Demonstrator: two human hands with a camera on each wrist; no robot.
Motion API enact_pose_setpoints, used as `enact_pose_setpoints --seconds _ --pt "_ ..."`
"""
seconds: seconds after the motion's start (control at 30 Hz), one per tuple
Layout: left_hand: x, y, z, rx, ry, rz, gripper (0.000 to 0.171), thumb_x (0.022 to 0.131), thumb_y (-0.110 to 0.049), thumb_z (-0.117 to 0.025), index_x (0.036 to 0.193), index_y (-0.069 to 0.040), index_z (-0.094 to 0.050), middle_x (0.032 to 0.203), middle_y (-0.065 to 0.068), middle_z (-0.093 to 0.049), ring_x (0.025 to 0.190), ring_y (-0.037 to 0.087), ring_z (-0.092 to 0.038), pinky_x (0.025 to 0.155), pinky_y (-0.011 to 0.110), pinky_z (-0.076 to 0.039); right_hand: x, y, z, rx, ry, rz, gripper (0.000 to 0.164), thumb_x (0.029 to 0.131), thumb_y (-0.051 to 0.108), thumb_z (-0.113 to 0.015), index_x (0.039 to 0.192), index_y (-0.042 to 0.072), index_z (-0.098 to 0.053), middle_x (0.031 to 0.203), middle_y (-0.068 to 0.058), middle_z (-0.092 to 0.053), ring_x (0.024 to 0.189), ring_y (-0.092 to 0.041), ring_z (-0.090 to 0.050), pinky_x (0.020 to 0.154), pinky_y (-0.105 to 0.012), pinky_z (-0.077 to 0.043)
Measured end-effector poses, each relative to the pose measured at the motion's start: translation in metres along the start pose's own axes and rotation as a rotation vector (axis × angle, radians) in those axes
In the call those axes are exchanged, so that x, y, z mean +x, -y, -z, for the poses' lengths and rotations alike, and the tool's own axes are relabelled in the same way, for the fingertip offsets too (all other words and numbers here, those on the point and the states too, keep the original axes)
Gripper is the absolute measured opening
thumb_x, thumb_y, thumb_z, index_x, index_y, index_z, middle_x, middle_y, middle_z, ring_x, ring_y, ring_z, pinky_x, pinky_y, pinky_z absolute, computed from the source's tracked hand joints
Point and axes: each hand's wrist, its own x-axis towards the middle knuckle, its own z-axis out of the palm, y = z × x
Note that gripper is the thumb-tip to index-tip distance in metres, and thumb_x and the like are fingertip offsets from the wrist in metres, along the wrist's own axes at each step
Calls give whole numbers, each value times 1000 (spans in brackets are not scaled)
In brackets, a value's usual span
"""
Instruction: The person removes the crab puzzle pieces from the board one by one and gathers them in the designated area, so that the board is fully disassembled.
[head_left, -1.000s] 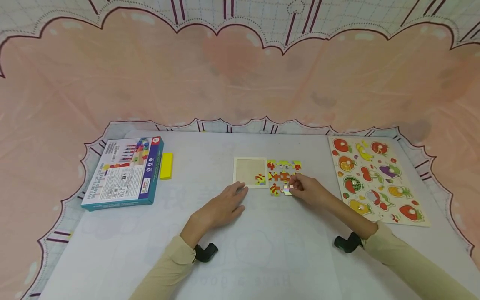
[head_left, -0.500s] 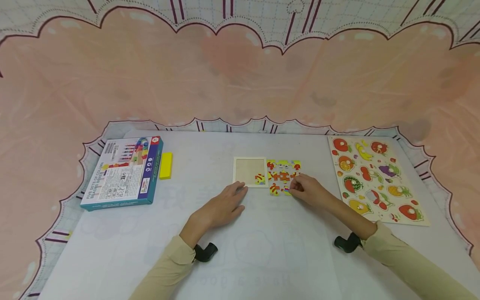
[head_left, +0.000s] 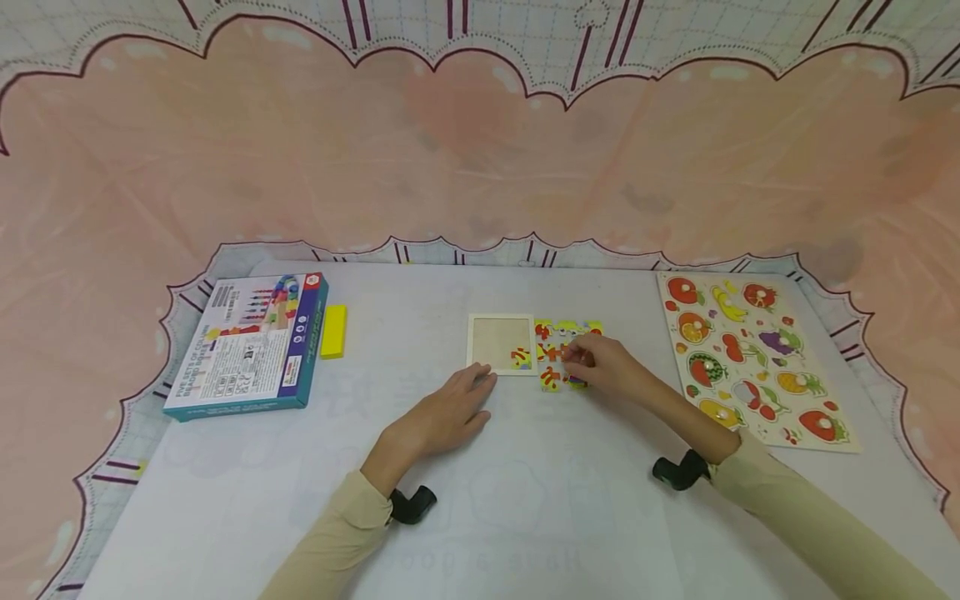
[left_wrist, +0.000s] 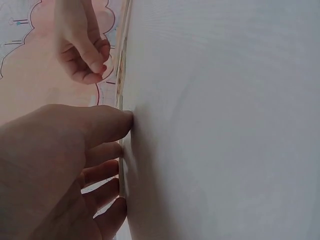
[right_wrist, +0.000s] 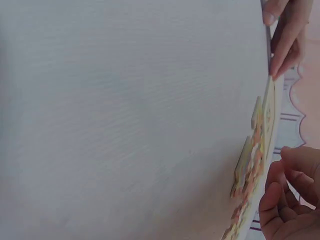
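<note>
My left hand [head_left: 448, 410] rests with its fingertips on the near edge of a small square wooden puzzle frame [head_left: 470, 342]. One red-and-yellow puzzle piece [head_left: 521, 358] lies in the frame's near right corner. Beside the frame, several puzzle pieces [head_left: 550, 380] are laid out in rows; they also show as a low colourful strip of pieces [right_wrist: 245, 172] in the right wrist view. Over these rows hovers my right hand [head_left: 609, 367], hiding some of them. Its fingers are loosely curled, and nothing shows between thumb and fingertips [right_wrist: 274, 192].
A fruit puzzle board [head_left: 750, 358] lies at the right, close to the right forearm. On the left are a flat printed box [head_left: 240, 346] and a yellow block [head_left: 332, 332]. The white table [head_left: 487, 500] meets a patterned cloth [head_left: 450, 167] at the back.
My right hand has let go of the near-row piece, which now lies flat, and moved left and slightly away from me over the other pieces. The left hand has stayed still.
</note>
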Motion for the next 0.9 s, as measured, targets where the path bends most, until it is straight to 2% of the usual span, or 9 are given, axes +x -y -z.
enact_pose_setpoints --seconds 0.3,0.5,0.7,0.9 --pt "-1 -1 0 -5 -4 0 58 102 -28 -47 152 -5 -30 159 10 -24 148 26 -24 117 42 -34 19 15 -12 36 44 16 26 90 13 -68 112 0 -65 87 -7 -59 77 -15 -50 63 -18 -44" --pt "-1 0 -1 4 -10 -3 57 102 -29 -48 152 -5 -31 160 10 -25 149 25 -23 116 42 -34 33 24 -21 -34 68 34 37 89 20 -70 121 1 -64 89 -7 -57 79 -17 -50 65 -21 -44" --pt "-1 0 -2 0 -1 1 58 102 -29 -47 152 -6 -30 160 9 -23 149 25 -22 116 42 -35 42 29 -28 -129 97 41 42 90 25 -70 123 1 -64 94 -8 -58 82 -17 -49 68 -23 -42" --pt "-1 0 -1 4 -2 2 58 102 -29 -47 152 -6 -30 160 9 -23 149 25 -22 116 42 -35 42 31 -30 -136 93 22 41 89 24 -70 122 1 -64 99 -10 -58 83 -18 -50 70 -24 -44"
